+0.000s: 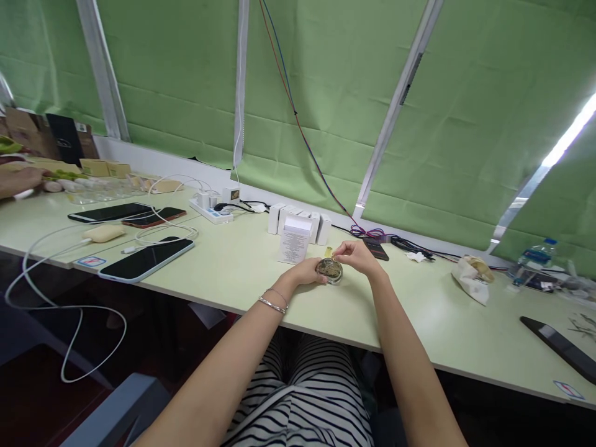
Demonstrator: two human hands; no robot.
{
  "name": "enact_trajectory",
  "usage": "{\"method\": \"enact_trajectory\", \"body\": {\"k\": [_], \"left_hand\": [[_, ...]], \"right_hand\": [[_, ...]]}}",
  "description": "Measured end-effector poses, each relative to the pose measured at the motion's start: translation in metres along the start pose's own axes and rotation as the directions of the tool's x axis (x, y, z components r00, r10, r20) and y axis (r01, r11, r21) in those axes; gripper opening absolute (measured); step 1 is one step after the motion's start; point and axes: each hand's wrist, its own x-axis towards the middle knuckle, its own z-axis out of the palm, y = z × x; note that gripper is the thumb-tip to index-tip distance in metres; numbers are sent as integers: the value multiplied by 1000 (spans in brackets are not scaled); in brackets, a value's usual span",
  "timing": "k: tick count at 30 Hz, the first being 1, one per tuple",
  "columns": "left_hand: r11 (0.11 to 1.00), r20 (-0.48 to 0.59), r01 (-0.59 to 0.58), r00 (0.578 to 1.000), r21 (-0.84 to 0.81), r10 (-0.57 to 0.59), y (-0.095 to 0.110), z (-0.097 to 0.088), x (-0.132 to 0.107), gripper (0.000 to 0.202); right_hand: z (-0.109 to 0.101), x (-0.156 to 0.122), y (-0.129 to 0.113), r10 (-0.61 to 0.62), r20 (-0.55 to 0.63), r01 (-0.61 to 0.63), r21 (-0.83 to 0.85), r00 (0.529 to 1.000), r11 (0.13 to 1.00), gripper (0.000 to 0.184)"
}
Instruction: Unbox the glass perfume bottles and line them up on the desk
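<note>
My left hand is closed around the side of a round, metal-rimmed object that looks like a pocket watch with a dark, patterned face. It is held just above the table, face up and a little tilted. At its upper edge, the fingertips of my right hand are pinched together on a small part that they mostly hide. A small yellow piece shows beside those fingertips; I cannot tell whether it touches them. Behind my left hand a printed leaflet leans against several small white boxes.
To the left lie phones, white cables and a power strip. At the far left another person's hand is near small items. On the right are a crumpled white bag, a water bottle and a dark phone-like device.
</note>
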Motion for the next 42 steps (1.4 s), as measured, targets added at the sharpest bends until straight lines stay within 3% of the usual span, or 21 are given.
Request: {"method": "enact_trajectory", "body": {"k": [11, 19, 33, 38, 42], "left_hand": [[1000, -47, 16, 999, -5, -16, 8, -1, -5, 33], [1000, -50, 20, 999, 2, -20, 8, -1, -3, 33], [999, -11, -11, 1000, -42, 11, 0, -1, -1, 37], [991, -127, -83, 989, -108, 69, 7, 3, 0, 52], [955, -376, -243, 912, -168, 166, 26, 10, 9, 41]], "right_hand": [[-2, 1, 2, -27, 86, 20, 82, 996, 996, 15], [-3, -1, 4, -53, 54, 51, 39, 997, 998, 20], [1, -2, 6, -52, 15, 52, 3, 999, 999, 9], [2, -2, 7, -60, 5, 60, -8, 998, 998, 11], [4, -2, 10, -78, -8, 78, -13, 997, 997, 15]]}}
